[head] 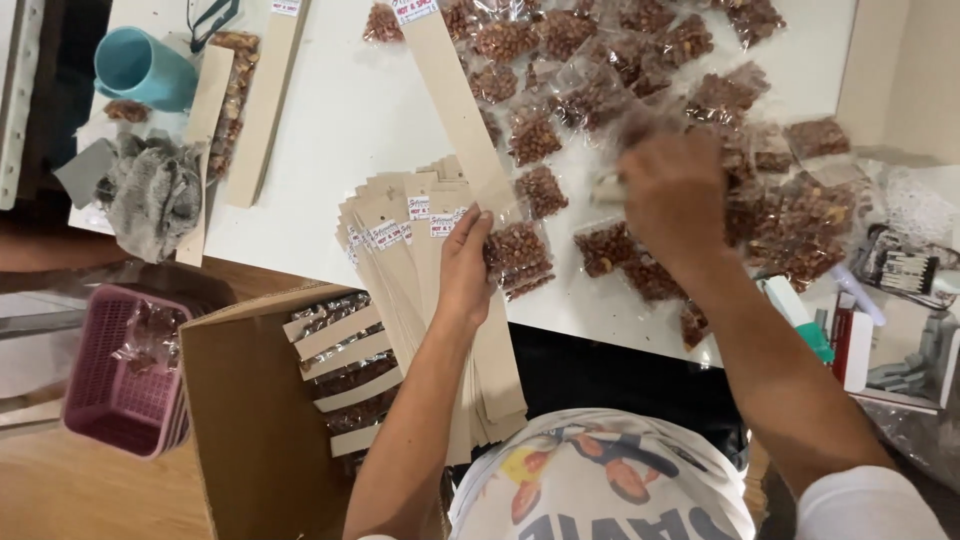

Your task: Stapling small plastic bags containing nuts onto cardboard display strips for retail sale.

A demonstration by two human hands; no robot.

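The left hand (466, 262) is seen with fingers pressed together, pinching the edge of a small clear plastic bag of brown roasted nuts (518, 256) against the top of a fanned stack of long tan cardboard strips (420, 290). The right hand (672, 195) is blurred above a heap of similar clear nut bags (640, 70); a pale object appears to be gripped, but its grasp cannot be told for certain.

Both hands are held over a white tabletop (340, 110), which is set beside a brown wooden floor (60, 490).

An open brown cardboard box (250, 420) is seen below the left forearm, filled with finished strips carrying nut bags (345, 370). A pink plastic basket (115, 375) holding a crumpled clear wrapper is placed left of the box. A teal plastic cup (140, 68) is lying on its side at the table's far left corner, near a grey crumpled cloth (150, 195). Two more tan strips (265, 100) are laid across the table.
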